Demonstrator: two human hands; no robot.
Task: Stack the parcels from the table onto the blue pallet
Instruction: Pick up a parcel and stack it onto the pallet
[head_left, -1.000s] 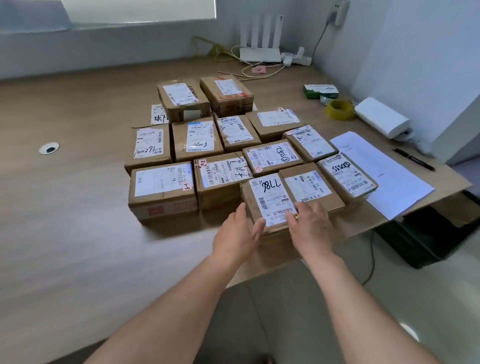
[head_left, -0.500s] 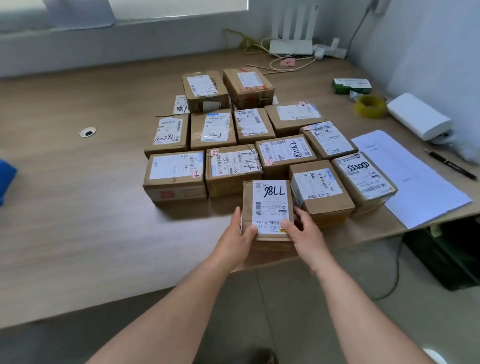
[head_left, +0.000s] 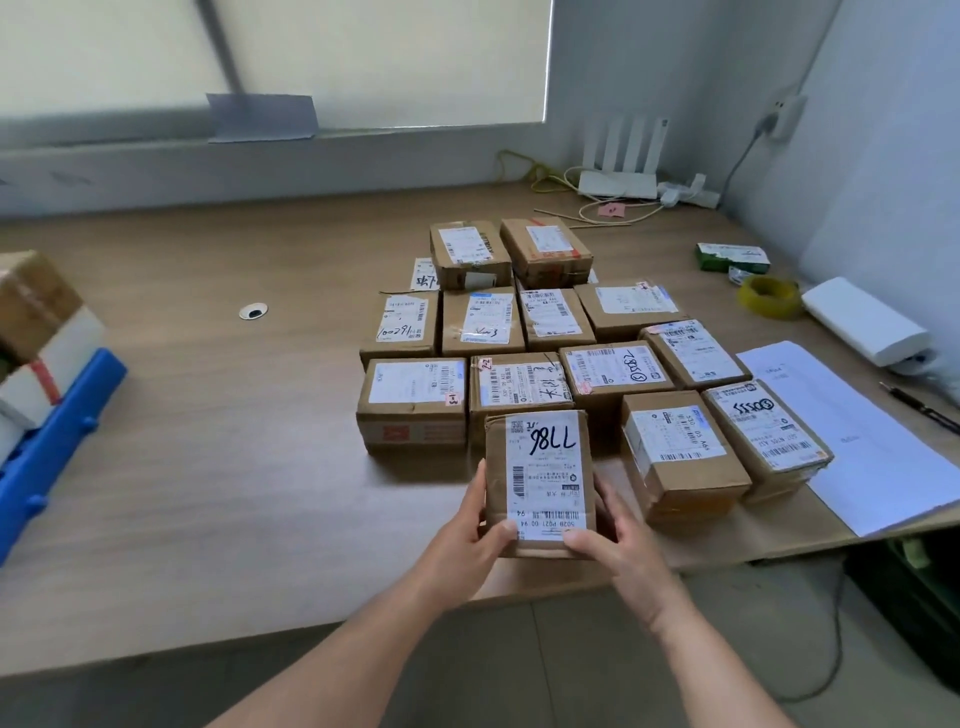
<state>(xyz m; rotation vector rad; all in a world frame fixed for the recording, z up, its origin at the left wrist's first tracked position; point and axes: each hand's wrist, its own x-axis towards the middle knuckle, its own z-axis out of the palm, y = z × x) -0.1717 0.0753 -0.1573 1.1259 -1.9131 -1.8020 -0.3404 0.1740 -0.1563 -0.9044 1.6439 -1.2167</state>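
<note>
Wooden table (head_left: 208, 467) under a blinded window bears rows of brown parcels (head_left: 413, 400). At its near edge, left hand (head_left: 475, 535) and right hand (head_left: 618, 540) grip the front parcel (head_left: 540, 483) by its sides. It is marked "7786" by hand (upside down) and printed "502B P021 00 94". Blue pallet (head_left: 47, 447) sits far left.

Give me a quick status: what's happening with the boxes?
Left hand and right hand grip one box by its sides. Blue pallet to the left, already holding boxes. Nothing in the way.
</note>
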